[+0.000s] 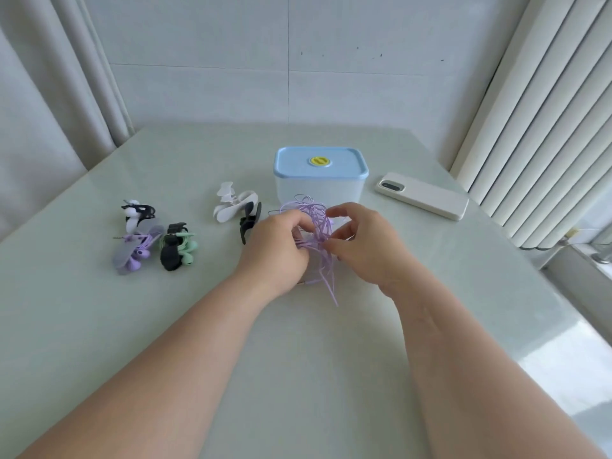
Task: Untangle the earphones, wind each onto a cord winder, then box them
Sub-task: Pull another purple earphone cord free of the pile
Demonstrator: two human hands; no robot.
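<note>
- Now both hands work the purple earphone cord [319, 226] above the counter [298, 359], just before the lidded box [320, 175]
- left hand [281, 246] curls round the bundle; right hand [357, 241] pinches a strand
- cord looks light, limp, snag-prone; better taken near the plug end

The pale desk [331, 359] carries a blue-lidded box [319, 183], a white phone [422, 195] right of it, a white winder [231, 203] and black winder [250, 221] just left, and farther left seemingly three wound earphone sets [137, 250].
</note>
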